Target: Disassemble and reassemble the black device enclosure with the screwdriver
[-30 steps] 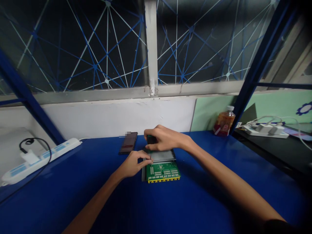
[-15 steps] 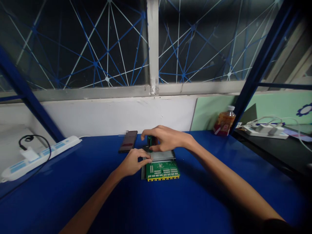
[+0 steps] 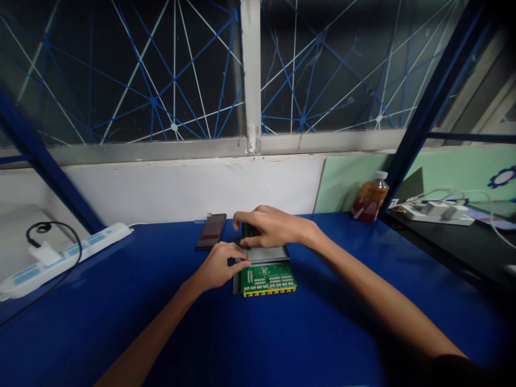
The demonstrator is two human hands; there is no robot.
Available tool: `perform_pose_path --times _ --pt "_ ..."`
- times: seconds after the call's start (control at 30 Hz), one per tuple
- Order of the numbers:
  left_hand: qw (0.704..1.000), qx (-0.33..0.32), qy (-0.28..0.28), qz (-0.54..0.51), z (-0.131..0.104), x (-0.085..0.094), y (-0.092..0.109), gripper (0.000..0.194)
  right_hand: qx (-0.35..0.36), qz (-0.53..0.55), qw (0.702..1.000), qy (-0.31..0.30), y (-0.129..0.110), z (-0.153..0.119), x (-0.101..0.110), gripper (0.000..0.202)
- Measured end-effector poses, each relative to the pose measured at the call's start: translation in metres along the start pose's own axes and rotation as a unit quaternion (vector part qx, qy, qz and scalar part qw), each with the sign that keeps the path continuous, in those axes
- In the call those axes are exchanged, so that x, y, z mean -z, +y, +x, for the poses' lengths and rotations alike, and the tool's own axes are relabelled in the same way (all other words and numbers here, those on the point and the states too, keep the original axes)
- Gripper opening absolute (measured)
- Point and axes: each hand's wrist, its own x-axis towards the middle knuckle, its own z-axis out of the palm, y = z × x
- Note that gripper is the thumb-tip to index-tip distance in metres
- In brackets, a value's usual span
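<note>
A green circuit board [image 3: 274, 275] with a yellow strip along its near edge lies flat on the blue table. Behind it is a grey metal panel [image 3: 266, 255], partly covered by my hands. My left hand [image 3: 220, 266] is at the board's left side, thumb and forefinger pinched close to its far left corner; whatever is between the fingertips is too small to make out. Curled above the panel, my right hand [image 3: 274, 227] has its fingers closed around a black-and-green object [image 3: 247, 231], largely hidden by the hand, so its kind is unclear.
A dark phone [image 3: 210, 232] lies behind my left hand. At the left is a white power strip [image 3: 68, 260] with a plugged-in black cable. A drink bottle [image 3: 370, 198] stands at the back right, beside a blue frame post [image 3: 421, 110]. Another power strip [image 3: 437, 213] rests farther right.
The view has shifted slightly. My right hand has sunk a little closer to my left fingertips. Both hands otherwise keep their grips, and the board stays in place.
</note>
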Motion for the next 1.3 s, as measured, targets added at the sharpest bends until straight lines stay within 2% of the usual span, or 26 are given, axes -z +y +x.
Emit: perform_pose_path --times 0.27,0.37,0.47,0.6,0.73,0.97,1.13,1.3 --pt "0.999 0.015 0.019 -0.022 -0.0009 0.0022 0.0028 0.013 0.011 -0.008 1.0 -0.017 -0.0057 -0.0031 -0.0001 0.044" --pt "0.998 0.015 0.013 -0.053 -0.0016 0.0037 0.0044 0.014 0.008 -0.011 1.0 -0.021 -0.0068 -0.0033 0.0006 0.043" --pt "0.997 0.03 0.027 -0.06 -0.0022 0.0018 0.0027 0.012 0.008 0.0 1.0 -0.007 -0.0056 -0.0024 0.0004 0.039" --pt "0.996 0.058 0.058 -0.041 -0.0031 -0.0031 -0.0011 0.013 -0.034 -0.031 0.999 0.028 -0.0006 0.0013 -0.0047 0.056" --pt "0.997 0.052 0.059 -0.004 -0.0033 -0.0034 -0.0005 0.014 -0.037 -0.051 0.998 0.032 0.0009 0.0034 -0.0076 0.045" --pt "0.998 0.028 0.029 -0.039 -0.0022 0.0012 0.0031 0.015 -0.018 -0.01 1.0 0.013 -0.0023 0.0004 -0.0037 0.037" --pt "0.997 0.035 0.066 -0.026 -0.0032 -0.0026 -0.0011 0.013 -0.019 -0.026 0.999 0.038 -0.0024 0.0021 -0.0066 0.039" --pt "0.996 0.028 0.08 -0.003 -0.0034 -0.006 -0.0034 0.014 -0.026 -0.049 0.998 0.033 -0.0026 0.001 -0.0042 0.029"
